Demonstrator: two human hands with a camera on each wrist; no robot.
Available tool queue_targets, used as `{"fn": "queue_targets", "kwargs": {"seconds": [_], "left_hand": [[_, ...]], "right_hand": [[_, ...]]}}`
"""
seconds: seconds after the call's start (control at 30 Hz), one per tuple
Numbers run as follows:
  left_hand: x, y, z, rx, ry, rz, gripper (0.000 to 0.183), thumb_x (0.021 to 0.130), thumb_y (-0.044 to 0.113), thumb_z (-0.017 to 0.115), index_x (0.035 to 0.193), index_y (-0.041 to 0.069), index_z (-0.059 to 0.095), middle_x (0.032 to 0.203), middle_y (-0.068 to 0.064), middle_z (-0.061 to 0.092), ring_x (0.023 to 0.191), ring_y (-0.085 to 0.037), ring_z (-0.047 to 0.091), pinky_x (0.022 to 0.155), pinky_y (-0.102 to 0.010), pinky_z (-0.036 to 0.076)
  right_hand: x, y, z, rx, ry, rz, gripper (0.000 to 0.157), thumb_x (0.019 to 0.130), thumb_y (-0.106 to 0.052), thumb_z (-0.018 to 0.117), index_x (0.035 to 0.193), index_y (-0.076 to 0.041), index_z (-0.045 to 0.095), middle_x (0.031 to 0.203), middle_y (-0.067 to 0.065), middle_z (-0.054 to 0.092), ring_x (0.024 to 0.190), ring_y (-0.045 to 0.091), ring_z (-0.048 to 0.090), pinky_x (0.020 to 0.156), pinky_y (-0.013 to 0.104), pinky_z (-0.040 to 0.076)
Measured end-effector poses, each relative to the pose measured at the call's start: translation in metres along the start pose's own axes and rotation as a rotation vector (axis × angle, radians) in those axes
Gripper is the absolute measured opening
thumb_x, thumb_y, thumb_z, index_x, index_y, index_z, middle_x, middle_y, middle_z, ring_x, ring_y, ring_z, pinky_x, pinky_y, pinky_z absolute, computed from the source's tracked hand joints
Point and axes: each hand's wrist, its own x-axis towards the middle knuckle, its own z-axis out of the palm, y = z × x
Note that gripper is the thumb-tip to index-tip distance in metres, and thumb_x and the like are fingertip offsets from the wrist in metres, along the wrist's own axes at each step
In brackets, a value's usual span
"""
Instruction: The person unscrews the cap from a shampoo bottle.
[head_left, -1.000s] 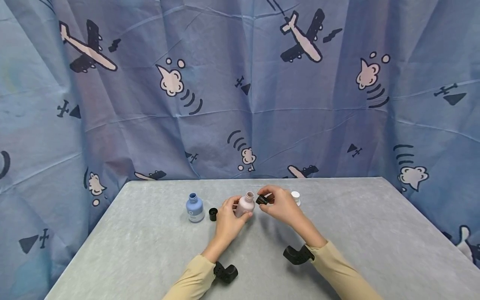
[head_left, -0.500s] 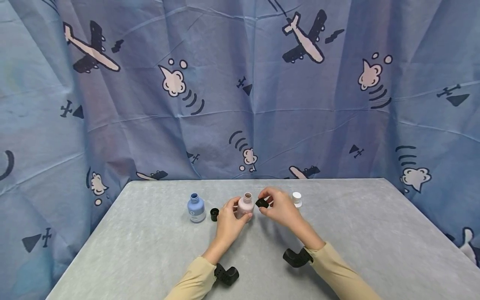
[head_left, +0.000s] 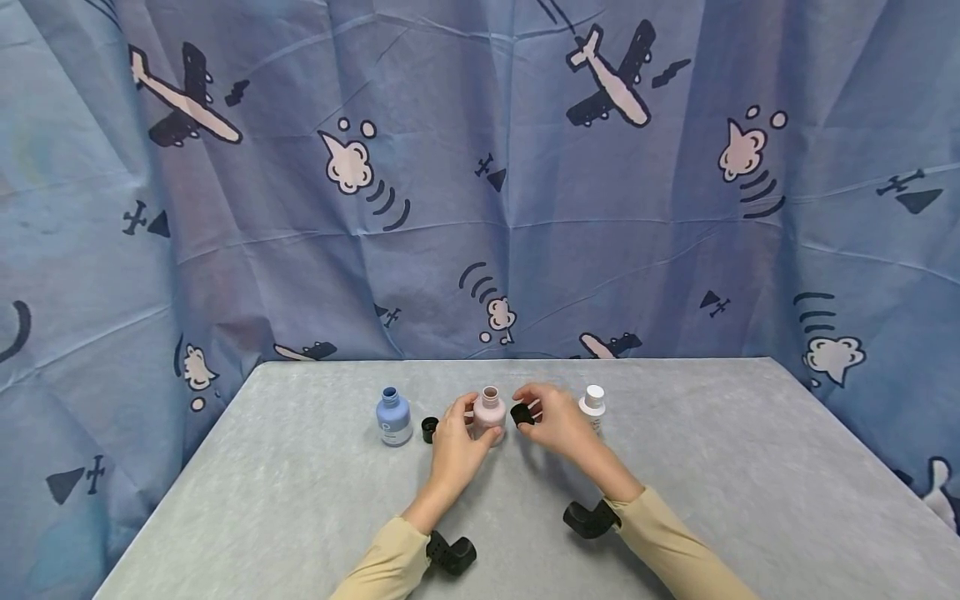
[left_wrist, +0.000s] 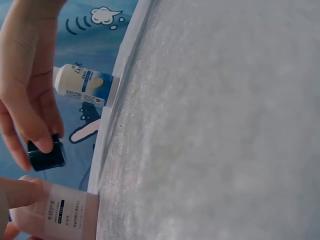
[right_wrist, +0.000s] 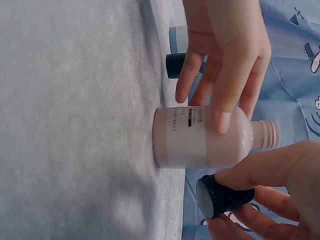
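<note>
A pink bottle (head_left: 490, 415) with an uncapped, threaded neck stands upright on the table, and my left hand (head_left: 457, 442) grips its body from the left. In the right wrist view its base meets the table and the thumb lies across the label. Just right of the bottle, my right hand (head_left: 561, 423) pinches a black cap (right_wrist: 225, 195) between thumb and fingers, apart from the neck. Left of my left hand are a second black cap (head_left: 429, 430), lying with its hollow side showing, and an uncapped blue bottle (head_left: 393, 421).
Behind my right hand stands a white bottle (head_left: 592, 404) with a white cap, its label blue and white in the left wrist view. The grey-topped table (head_left: 300, 500) ends at a blue curtain (head_left: 420, 275) printed with planes. Each wrist wears a black camera mount (head_left: 591, 518).
The pink bottle has gone from tilted to upright and shifted slightly left. My right hand, with the black cap, has come down a little, uncovering more of the white bottle.
</note>
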Motion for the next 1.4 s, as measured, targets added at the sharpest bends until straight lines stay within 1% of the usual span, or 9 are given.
{"fn": "queue_targets", "kwargs": {"seconds": [0.2, 0.37, 0.57, 0.83, 1.0, 1.17, 1.4], "left_hand": [[-0.001, 0.001, -0.005, -0.008, 0.025, -0.001, 0.058, 0.073, 0.013, 0.081, 0.124, 0.002, 0.056, 0.108, -0.015, 0.069, 0.091, -0.031, 0.067, 0.08, -0.042, 0.051], [-0.004, -0.001, -0.008, 0.012, 0.025, -0.015, 0.056, 0.073, 0.014, 0.08, 0.124, 0.004, 0.057, 0.108, -0.014, 0.069, 0.091, -0.03, 0.067, 0.082, -0.043, 0.05], [-0.005, -0.001, -0.011, 0.005, 0.007, -0.024, 0.054, 0.076, 0.015, 0.079, 0.124, 0.005, 0.057, 0.11, -0.013, 0.068, 0.092, -0.029, 0.067, 0.083, -0.041, 0.051], [-0.006, 0.001, -0.015, 0.026, 0.011, -0.017, 0.049, 0.076, 0.015, 0.078, 0.121, 0.006, 0.06, 0.105, -0.01, 0.069, 0.092, -0.027, 0.066, 0.082, -0.04, 0.051], [-0.008, 0.0, -0.016, 0.036, 0.005, -0.019, 0.051, 0.077, 0.015, 0.078, 0.123, 0.007, 0.058, 0.105, -0.009, 0.069, 0.092, -0.027, 0.066, 0.082, -0.04, 0.051], [-0.012, 0.001, -0.016, 0.03, -0.009, -0.024, 0.053, 0.078, 0.015, 0.077, 0.125, 0.007, 0.056, 0.106, -0.01, 0.069, 0.093, -0.027, 0.066, 0.082, -0.041, 0.051], [-0.019, 0.002, -0.019, 0.014, -0.031, -0.022, 0.052, 0.077, 0.013, 0.077, 0.124, 0.005, 0.056, 0.105, -0.012, 0.068, 0.09, -0.027, 0.067, 0.08, -0.039, 0.053]], "right_hand": [[-0.001, 0.001, 0.002, -0.056, -0.026, 0.017, 0.032, 0.068, -0.001, 0.076, 0.1, -0.004, 0.071, 0.094, 0.011, 0.067, 0.078, 0.02, 0.065, 0.069, 0.032, 0.053], [-0.001, 0.003, 0.003, -0.082, -0.052, 0.04, 0.03, 0.069, -0.001, 0.077, 0.098, -0.006, 0.072, 0.094, 0.01, 0.067, 0.079, 0.019, 0.064, 0.069, 0.031, 0.052], [-0.001, 0.007, 0.006, -0.072, -0.082, 0.066, 0.033, 0.068, 0.001, 0.076, 0.1, -0.006, 0.071, 0.093, 0.009, 0.066, 0.08, 0.02, 0.065, 0.07, 0.032, 0.053], [-0.001, 0.011, 0.009, -0.042, -0.112, 0.062, 0.033, 0.067, 0.004, 0.078, 0.098, -0.004, 0.07, 0.092, 0.01, 0.068, 0.079, 0.021, 0.067, 0.07, 0.033, 0.054], [-0.002, 0.014, 0.008, -0.034, -0.118, 0.061, 0.032, 0.066, 0.004, 0.078, 0.096, -0.006, 0.07, 0.092, 0.01, 0.069, 0.078, 0.021, 0.067, 0.07, 0.034, 0.054], [-0.003, 0.014, 0.007, -0.033, -0.129, 0.07, 0.034, 0.067, 0.004, 0.078, 0.098, -0.006, 0.07, 0.097, 0.009, 0.071, 0.081, 0.021, 0.067, 0.072, 0.034, 0.054], [-0.008, 0.009, 0.001, -0.071, -0.096, 0.068, 0.036, 0.069, 0.0, 0.078, 0.102, -0.008, 0.07, 0.105, 0.009, 0.069, 0.088, 0.024, 0.067, 0.075, 0.037, 0.055]]}}
